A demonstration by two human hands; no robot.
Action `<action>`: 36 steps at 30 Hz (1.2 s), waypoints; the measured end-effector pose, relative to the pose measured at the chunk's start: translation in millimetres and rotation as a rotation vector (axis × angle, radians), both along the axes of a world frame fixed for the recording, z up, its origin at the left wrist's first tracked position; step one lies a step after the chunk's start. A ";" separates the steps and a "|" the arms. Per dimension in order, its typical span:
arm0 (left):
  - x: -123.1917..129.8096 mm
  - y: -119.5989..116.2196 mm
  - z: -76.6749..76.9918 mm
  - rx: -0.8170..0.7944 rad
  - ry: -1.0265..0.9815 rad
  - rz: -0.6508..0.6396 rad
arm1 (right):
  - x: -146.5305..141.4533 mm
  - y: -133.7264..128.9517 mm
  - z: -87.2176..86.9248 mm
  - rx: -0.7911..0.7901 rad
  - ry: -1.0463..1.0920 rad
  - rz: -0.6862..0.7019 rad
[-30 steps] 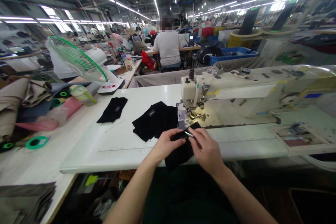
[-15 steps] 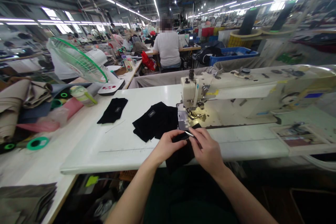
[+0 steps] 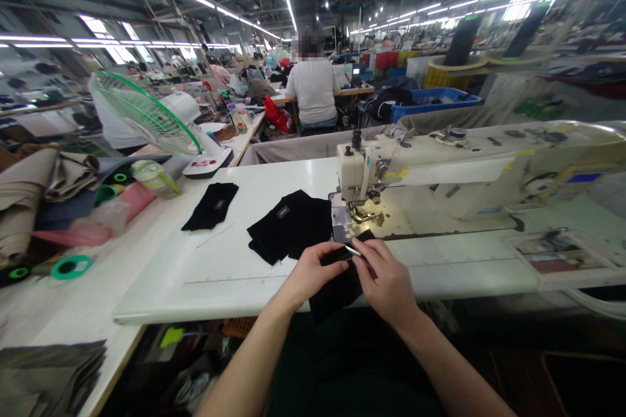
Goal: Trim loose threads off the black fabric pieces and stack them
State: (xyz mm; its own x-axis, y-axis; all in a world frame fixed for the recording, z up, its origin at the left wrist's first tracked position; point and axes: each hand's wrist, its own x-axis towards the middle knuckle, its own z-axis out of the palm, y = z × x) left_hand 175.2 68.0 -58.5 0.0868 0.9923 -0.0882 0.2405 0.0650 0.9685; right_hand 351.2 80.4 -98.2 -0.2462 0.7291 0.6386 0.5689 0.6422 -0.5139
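Note:
My left hand [image 3: 315, 272] pinches a black fabric piece [image 3: 334, 293] at the table's front edge, just before the sewing machine. Close against it, my right hand [image 3: 386, 277] is closed around a small pointed metal tool [image 3: 352, 250], whose silver tip lies on the cloth by my left fingertips. Its exact kind is hidden by my fingers. Part of the fabric hangs over the edge. Left of the needle area lies a pile of black fabric pieces [image 3: 288, 228] with a small label on top. Farther left is another labelled black piece [image 3: 210, 207].
The sewing machine [image 3: 440, 163] stands right of centre, its lamp lit. A green-rimmed fan [image 3: 147, 111] is at the left, above fabric rolls [image 3: 29, 195] and a green spool [image 3: 71, 266]. A parts tray [image 3: 562, 254] sits at right. A person [image 3: 313, 91] sits ahead, back turned.

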 end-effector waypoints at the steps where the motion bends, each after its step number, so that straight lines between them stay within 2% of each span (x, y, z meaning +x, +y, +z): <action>1: 0.6 -0.1 -0.5 0.010 0.004 -0.009 | -0.1 0.1 0.2 0.001 0.006 0.000; 7: 0.6 1.1 -4.2 0.018 0.001 0.006 | 1.3 -0.5 1.3 0.008 -0.015 0.005; 15: 0.2 0.5 0.3 -0.008 -0.004 0.008 | -0.5 -0.9 0.2 0.004 0.002 -0.022; 24: 1.4 1.0 -2.3 -0.004 -0.015 0.049 | 1.2 -1.2 0.3 -0.002 -0.004 -0.027; 36: 0.5 0.8 -1.9 -0.012 -0.008 0.031 | 0.7 -1.4 0.9 -0.006 -0.006 -0.033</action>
State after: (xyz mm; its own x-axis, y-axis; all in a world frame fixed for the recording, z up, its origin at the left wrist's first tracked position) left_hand 175.7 68.8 -60.4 0.0569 0.9934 -0.0994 0.2300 0.0838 0.9696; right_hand 351.9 79.0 -97.3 -0.2254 0.7408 0.6327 0.5927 0.6197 -0.5144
